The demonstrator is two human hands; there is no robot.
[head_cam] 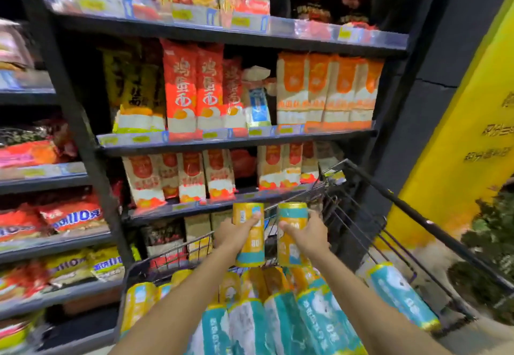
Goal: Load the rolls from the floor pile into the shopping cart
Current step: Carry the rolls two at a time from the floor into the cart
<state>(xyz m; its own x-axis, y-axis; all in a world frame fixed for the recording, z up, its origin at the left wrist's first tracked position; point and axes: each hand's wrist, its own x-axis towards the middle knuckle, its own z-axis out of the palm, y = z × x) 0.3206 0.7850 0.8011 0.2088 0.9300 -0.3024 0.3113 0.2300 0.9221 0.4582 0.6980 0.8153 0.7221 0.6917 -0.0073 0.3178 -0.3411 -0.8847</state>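
While left hand (233, 233) is gripping a yellow-teal roll (250, 254) and right hand (308, 236) a second roll (292, 211) over the shopping cart (414, 210) | risk: both bouncing off heaped rolls (278, 315), spilling out.

Legible print: "鸡蛋面" on the red noodle packs (180, 87); "110克" on the red bag (71, 217); "80" on the held yellow roll (251, 249).

On my feed right now: two arms showing from the near edge, the left forearm (189, 299) and the right forearm (370, 299), both bare along every bit I can see, long and slim, narrowing at the wrists. The left hand (232, 233) and the right hand (308, 236) are bare too; blur hides finer detail.
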